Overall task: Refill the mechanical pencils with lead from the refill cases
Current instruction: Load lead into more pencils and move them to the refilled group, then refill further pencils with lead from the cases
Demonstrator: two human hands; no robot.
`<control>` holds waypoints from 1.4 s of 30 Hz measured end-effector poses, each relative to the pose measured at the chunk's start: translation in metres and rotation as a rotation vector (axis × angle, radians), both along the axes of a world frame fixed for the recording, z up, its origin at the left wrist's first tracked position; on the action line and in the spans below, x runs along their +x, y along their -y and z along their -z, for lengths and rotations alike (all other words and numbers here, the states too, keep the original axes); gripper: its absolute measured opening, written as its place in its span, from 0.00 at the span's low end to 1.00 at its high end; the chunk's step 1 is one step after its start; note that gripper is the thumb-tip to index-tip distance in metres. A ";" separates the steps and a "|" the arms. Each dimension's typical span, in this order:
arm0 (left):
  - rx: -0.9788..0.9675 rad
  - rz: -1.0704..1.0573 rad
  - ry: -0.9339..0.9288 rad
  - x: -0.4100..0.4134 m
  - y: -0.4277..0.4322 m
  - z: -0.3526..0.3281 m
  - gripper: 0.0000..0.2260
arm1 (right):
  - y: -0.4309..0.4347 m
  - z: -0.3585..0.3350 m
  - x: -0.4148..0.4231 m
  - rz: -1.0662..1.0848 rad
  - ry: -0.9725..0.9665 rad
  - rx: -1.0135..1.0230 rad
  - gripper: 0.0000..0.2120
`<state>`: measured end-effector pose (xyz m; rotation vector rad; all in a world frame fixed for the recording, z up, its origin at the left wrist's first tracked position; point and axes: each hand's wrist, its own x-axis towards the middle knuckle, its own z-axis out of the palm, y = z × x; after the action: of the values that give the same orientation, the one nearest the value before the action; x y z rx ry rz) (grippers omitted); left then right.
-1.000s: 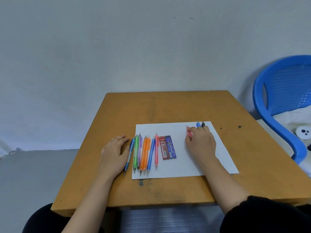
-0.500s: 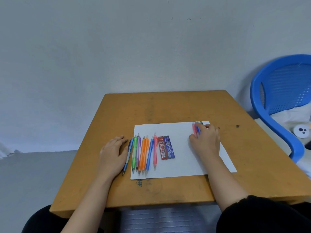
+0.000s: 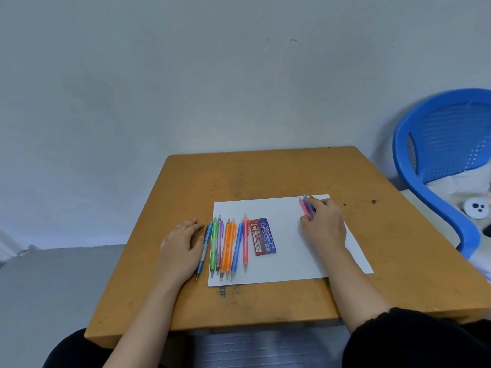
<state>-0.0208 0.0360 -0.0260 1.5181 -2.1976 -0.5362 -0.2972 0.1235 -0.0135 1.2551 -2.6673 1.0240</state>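
- Row of coloured plastic mechanical pencils (image 3: 225,245) lies on white paper sheet (image 3: 287,261), with 2 flat red and blue refill cases (image 3: 263,236) just beside, likely staged.
- Left hand (image 3: 180,243), fingers relaxed, rests against row, apparently steadying it.
- Right hand (image 3: 322,224) grasps 3 pencils (image 3: 305,209) at sheet's far corner, probably sorting.

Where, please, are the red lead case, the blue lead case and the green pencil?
red lead case (image 3: 257,239): head view, label middle.
blue lead case (image 3: 267,236): head view, label middle.
green pencil (image 3: 213,247): head view, mid-barrel.
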 end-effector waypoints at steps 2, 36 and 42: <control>0.002 -0.005 -0.001 0.000 -0.001 -0.001 0.18 | -0.001 -0.003 0.002 0.008 -0.033 0.010 0.21; 0.022 -0.058 -0.117 -0.001 0.001 -0.003 0.14 | 0.039 -0.028 0.068 -0.721 0.119 0.393 0.38; 0.021 -0.059 -0.125 -0.001 0.000 -0.003 0.14 | 0.042 -0.030 0.068 -0.753 0.161 0.369 0.36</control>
<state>-0.0220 0.0359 -0.0229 1.5130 -2.0522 -0.6193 -0.2292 0.0816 0.0164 2.4630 -2.5990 0.6816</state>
